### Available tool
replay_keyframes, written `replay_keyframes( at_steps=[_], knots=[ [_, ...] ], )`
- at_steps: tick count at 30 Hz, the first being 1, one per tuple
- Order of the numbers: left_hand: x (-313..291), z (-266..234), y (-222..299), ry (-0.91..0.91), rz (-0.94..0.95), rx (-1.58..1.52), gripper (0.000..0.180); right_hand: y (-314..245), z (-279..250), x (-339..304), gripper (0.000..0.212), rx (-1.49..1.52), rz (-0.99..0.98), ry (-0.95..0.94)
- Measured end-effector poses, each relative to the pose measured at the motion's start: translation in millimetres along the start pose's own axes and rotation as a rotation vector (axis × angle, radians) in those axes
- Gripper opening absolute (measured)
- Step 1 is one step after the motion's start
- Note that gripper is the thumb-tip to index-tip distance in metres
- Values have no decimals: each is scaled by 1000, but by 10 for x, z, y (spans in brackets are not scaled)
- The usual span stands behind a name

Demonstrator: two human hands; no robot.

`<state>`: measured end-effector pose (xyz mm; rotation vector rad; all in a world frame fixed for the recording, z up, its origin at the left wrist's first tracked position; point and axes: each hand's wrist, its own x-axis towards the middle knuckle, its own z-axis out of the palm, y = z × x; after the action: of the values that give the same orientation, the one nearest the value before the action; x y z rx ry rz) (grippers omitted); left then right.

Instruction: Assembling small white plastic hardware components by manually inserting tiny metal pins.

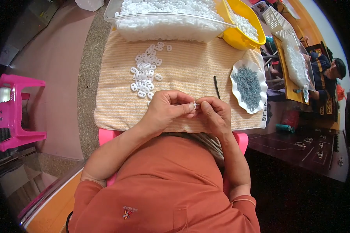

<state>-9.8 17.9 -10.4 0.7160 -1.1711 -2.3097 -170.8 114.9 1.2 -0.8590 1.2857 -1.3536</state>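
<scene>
Over the towel's near edge, my two hands meet at the fingertips. A small white plastic piece (194, 105) sits pinched between the thumb and fingers of my left hand (164, 109); my fingers cover most of it. My right hand (216, 113) is closed in a pinch on a thin grey pin-like piece (198, 104), its tip against the white piece. Left of centre lies a loose heap of white oval pieces (145, 73), each with two holes. To the right, a white wavy-edged dish (237, 95) holds many small grey pieces (246, 86).
A striped towel (190, 66) covers the table. At its far side stand a clear bin (167, 29) and a yellow basket (241, 42), both full of white pieces. A black rod (216, 87) lies near the dish. A pink stool (17, 112) stands left; another person (326, 75) sits right.
</scene>
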Motion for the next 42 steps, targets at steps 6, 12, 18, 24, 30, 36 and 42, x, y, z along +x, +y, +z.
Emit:
replay_keyframes(
  at_steps=[6,12,18,24,30,36,42],
  knots=[
    [-19,-1,32,20,9,3,16,83,-46,25,21,72,-16,-2],
    [-59,-6,96,32,19,-104,18,140,-57,41,18,95,-29,49],
    [-157,41,207,-8,77,-161,17,20,-21,123,14,-155,-1,94],
    [-244,96,255,-70,84,-188,15,-116,108,494,18,-644,-545,-24],
    [-270,96,266,-74,71,-203,15,-103,301,1048,24,-876,-472,-108],
    [-267,65,297,-69,96,-223,16,-198,570,1285,22,-1185,-414,-90],
    [-262,60,319,-71,86,-253,16,-165,631,1366,20,-1216,-325,-90]
  ],
)
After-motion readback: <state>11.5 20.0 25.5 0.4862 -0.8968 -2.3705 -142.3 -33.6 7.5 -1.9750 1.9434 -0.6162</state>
